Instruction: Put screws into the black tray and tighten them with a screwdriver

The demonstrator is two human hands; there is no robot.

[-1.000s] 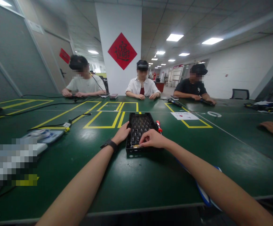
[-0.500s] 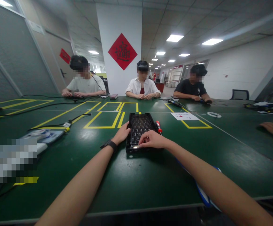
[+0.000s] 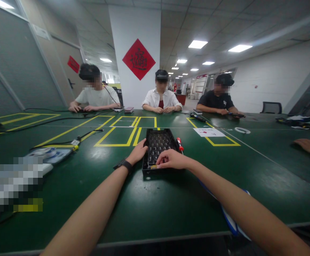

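Note:
A black open case (image 3: 151, 171) lies on the green table in front of me, with many small metallic parts standing in rows inside it. My left hand (image 3: 138, 152) grips the case's left wall, thumb over the rim. Over the near end of the case, my right hand (image 3: 171, 159) is closed in a pinch on a small gold-coloured rectangular piece (image 3: 153, 166). That piece sits low at the near wall; its right end is hidden by my fingertips. A red-handled screwdriver (image 3: 180, 143) lies just right of the case.
Printed paper (image 3: 208, 132) and a white ring (image 3: 242, 131) lie to the right. Cables and a pale device (image 3: 48, 155) occupy the left. Three people sit across the table (image 3: 133, 213); another person's hand (image 3: 308, 146) rests at the right. Something blue-edged (image 3: 231, 218) is below my right forearm.
The small piece looked bright white and now looks gold, its angle to the light seemingly altered. Both hands stay in nearly the same places. The person at right has shifted a dark object.

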